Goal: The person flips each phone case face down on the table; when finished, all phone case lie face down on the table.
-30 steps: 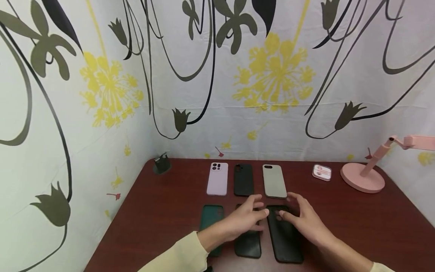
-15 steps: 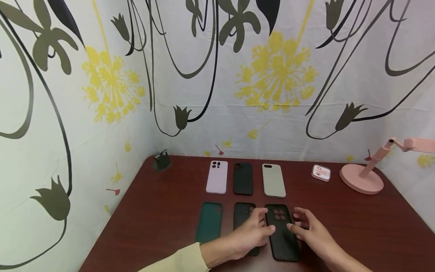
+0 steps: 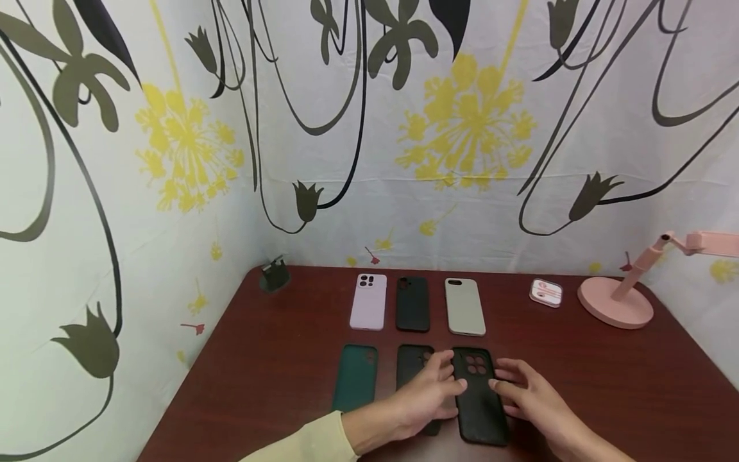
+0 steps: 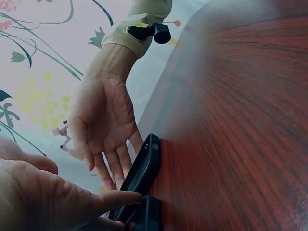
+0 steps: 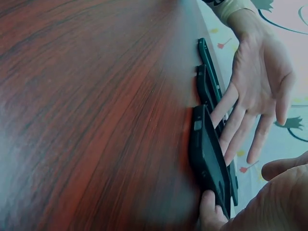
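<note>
A black phone case [image 3: 484,414] with a camera cutout lies flat at the right end of the front row. My left hand [image 3: 424,398] is at its left edge, fingers extended, reaching over a second black phone case [image 3: 411,366]. On the other side, my right hand [image 3: 534,394] has its fingers along the right edge, thumb close over it. In the left wrist view the case [image 4: 150,163] shows its hollow side and my right hand's palm [image 4: 108,115] faces it. The right wrist view has my left hand's straight fingers beside the case [image 5: 199,144]. A green phone case [image 3: 354,378] lies further left.
Behind stand in a row a lilac phone case [image 3: 368,305], a black one [image 3: 412,305] and a pale grey-green one [image 3: 465,308]. A small white box [image 3: 546,293] and a pink lamp [image 3: 616,301] are back right; a dark object [image 3: 274,274] sits at the back left corner.
Both hands have come down toward the near side, from above the top of the right black case to its two side edges. That case has turned slightly straighter.
</note>
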Demonstrator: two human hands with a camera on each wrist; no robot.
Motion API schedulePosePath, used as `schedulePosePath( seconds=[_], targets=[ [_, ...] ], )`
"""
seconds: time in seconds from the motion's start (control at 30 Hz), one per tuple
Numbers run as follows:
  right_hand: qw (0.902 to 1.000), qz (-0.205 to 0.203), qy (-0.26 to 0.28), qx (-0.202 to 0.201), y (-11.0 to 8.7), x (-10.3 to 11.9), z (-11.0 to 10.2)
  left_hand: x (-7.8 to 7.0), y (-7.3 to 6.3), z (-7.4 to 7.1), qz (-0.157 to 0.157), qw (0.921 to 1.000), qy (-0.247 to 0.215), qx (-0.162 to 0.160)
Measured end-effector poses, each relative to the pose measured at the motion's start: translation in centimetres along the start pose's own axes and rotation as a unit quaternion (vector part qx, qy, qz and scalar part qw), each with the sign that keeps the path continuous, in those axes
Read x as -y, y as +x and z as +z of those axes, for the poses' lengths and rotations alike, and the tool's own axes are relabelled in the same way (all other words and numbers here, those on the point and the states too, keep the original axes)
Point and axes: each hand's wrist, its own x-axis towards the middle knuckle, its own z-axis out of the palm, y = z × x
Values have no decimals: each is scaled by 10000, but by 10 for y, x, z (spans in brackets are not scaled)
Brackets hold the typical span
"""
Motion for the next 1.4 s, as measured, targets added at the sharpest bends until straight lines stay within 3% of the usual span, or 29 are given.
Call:
schedulePosePath(
  seconds=[0.27, 0.6, 0.83, 1.0, 1.4],
  targets=[
    [9998, -36, 216, 24, 2, -3, -5, 2, 3, -2, -24, 10000, 77, 58],
    [9967, 314, 652, 372, 4, -2, -18, -4, 4, -2, -80, 9992, 379, 133],
    [9957, 407, 795, 250, 3, -1, -19, -6, 6, -2, -118, 9990, 431, 75],
    [9942, 328, 1005, 191, 1, 0, -19, -6, 5, -1, -124, 9988, 450, 132],
    [9887, 105, 1494, 13, -7, 1, -12, -6, 6, 2, -74, 9985, 541, -83]
  ],
)
